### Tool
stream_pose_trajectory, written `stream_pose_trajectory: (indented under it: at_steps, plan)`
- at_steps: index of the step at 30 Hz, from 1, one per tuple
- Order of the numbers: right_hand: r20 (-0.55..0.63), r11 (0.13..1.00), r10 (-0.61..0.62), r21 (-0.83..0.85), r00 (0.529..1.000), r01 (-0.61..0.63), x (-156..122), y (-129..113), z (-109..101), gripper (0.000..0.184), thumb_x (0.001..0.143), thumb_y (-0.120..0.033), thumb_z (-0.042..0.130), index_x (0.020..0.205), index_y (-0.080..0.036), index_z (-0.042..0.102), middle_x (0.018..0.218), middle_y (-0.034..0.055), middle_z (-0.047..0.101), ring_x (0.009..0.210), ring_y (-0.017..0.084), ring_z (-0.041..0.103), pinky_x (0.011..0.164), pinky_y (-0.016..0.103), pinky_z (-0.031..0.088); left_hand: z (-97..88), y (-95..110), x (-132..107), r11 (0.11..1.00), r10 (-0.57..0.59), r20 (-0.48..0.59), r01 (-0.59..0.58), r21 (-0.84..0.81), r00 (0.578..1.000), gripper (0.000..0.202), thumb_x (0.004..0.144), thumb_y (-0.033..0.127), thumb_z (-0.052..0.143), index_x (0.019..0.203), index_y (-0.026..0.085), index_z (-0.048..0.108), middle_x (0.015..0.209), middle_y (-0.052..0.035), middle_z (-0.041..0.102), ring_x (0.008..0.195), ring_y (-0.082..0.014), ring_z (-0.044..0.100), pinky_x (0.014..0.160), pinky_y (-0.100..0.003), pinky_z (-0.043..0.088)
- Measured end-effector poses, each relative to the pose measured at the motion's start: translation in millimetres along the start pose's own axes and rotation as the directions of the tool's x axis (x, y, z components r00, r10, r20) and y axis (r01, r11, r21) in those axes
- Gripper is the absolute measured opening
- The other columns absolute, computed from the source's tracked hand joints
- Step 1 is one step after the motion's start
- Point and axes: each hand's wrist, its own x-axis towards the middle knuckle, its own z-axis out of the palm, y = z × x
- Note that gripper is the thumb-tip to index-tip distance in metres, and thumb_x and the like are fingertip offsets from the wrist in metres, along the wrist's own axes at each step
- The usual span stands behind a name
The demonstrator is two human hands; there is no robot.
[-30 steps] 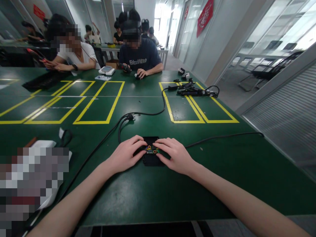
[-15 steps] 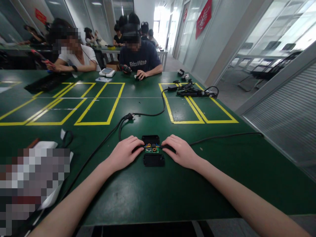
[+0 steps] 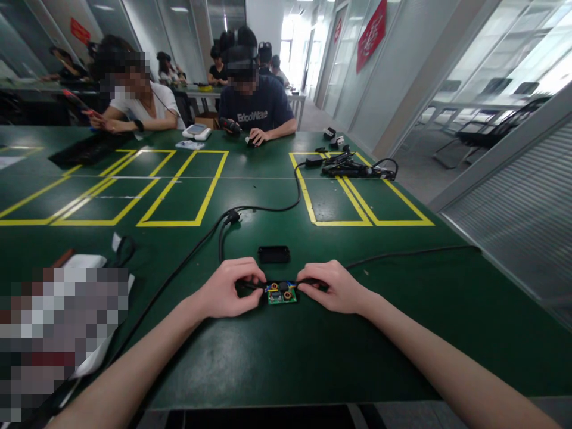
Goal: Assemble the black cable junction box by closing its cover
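Note:
A small green circuit board (image 3: 282, 296) with copper coils and coloured wires sits between my hands, a black cable at each end. My left hand (image 3: 230, 290) pinches the left cable (image 3: 251, 285) close to the board. On the other side, my right hand (image 3: 333, 287) has its fingers closed round the right cable (image 3: 379, 257). Just beyond the board lies one black plastic housing half (image 3: 274, 254), open side up. The other housing half is mostly hidden under or behind the board; whether the board sits inside it I cannot tell.
A black plug (image 3: 233, 217) lies on the cord left of centre. Farther off, a pile of black cables (image 3: 346, 165) rests within yellow tape on the green table (image 3: 250, 357). At near left is a blurred-out item (image 3: 67, 316). Two people sit across the table, one holding a power screwdriver (image 3: 230, 125).
Both hands have drawn the board and its cables toward me, away from the far housing half. The board now covers where the near housing half showed. The plug has shifted slightly.

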Motion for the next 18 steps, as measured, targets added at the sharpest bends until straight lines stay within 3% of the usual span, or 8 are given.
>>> stream_pose_trajectory:
  at_steps: [11,18]
  plan:
    - [0.014,0.992,0.12,-0.046,0.993,-0.119,0.0,6.0,7.4,0.014,0.101,-0.029,0.059,0.099,-0.019,0.069,0.084,0.0026,0.075,0.065,0.013,0.067,0.06,0.023,0.048,3.9,-13.9,-1.1,0.99,-0.082,0.035,0.078,0.115,0.996,0.011,0.092,0.022,0.061,0.088,0.018,0.071,0.082,-0.0022,0.069,0.07,-0.013,0.063,0.062,-0.022,0.046]
    - [-0.003,0.993,0.085,-0.084,0.996,-0.085,0.4,8.9,7.7,0.014,0.102,-0.028,0.057,0.103,-0.02,0.069,0.091,0.0049,0.077,0.071,0.015,0.071,0.064,0.024,0.051,5.5,-18.5,-2.4,0.984,-0.079,0.009,0.077,0.16,0.997,0.014,0.098,0.023,0.06,0.096,0.019,0.073,0.087,-0.003,0.071,0.077,-0.0147,0.066,0.069,-0.024,0.05]
